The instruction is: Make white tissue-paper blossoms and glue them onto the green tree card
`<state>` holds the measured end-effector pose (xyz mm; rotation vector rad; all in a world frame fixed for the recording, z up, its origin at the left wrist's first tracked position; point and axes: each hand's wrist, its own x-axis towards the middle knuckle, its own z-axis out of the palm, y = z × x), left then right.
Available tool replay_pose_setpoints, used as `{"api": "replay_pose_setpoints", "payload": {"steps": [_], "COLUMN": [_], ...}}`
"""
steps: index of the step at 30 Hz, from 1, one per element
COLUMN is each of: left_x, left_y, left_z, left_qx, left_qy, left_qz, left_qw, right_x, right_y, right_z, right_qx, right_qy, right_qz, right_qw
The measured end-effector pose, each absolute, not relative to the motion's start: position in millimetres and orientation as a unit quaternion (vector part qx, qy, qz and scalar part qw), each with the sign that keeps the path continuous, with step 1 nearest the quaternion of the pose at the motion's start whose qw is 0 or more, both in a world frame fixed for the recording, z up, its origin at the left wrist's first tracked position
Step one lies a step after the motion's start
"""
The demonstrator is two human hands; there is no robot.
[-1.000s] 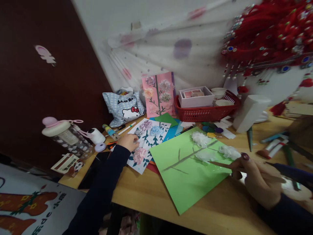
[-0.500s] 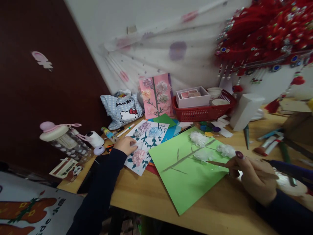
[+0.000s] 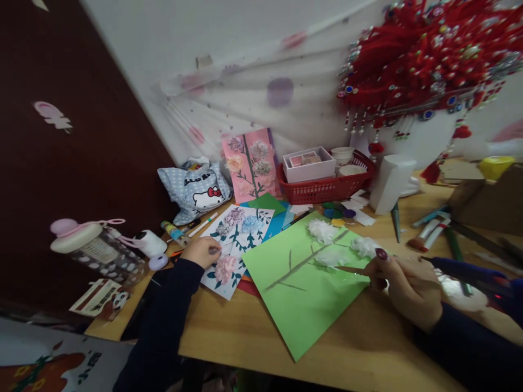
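My right hand (image 3: 402, 286) pinches a thin wooden stick (image 3: 352, 269), its tip at a white tissue flower (image 3: 329, 257) on the green sheet (image 3: 304, 310). Two more white flowers, one at the top (image 3: 322, 231) and one near my fingers (image 3: 365, 246), sit beside a painted brown branch (image 3: 300, 262). My left hand (image 3: 201, 252) rests over the left edge of a white sheet with flowers (image 3: 229, 245), fingers curled together; whatever they may hold is too small to make out.
Behind the sheets stand a pink flower picture (image 3: 253, 163), a checked bag (image 3: 198, 190) and a red basket (image 3: 322, 191). A bottle (image 3: 100, 247) stands at the left. To the right lie a dark blue glue gun (image 3: 474, 275), markers (image 3: 435, 234) and a white container (image 3: 392, 182).
The camera view has turned slightly to the right, shifting everything leftward. Both hands keep nearly the same places over the sheets, and the stick tip stays at the same white flower.
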<state>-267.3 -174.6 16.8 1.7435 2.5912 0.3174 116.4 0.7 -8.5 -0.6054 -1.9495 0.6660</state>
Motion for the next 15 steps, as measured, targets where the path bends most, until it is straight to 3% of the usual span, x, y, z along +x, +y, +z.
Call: {"api": "replay_pose_setpoints", "payload": {"steps": [8,15], "left_x": [-266.2,-259.4], "left_y": [-177.0,-177.5], "left_z": [21.8,35.7], "left_qx": [0.516,0.482], "left_qy": [0.847,0.822], "left_qz": [0.121,0.302], "left_qw": [-0.029,0.023], "right_x": [117.3,115.7], "right_y": [1.8,-0.8], "right_z": [-10.3,-5.7], "right_qx": [-0.243,-0.253], "right_qy": [-0.8,-0.79], "right_qz": [0.261,0.273], "right_qw": [0.482,0.488]}}
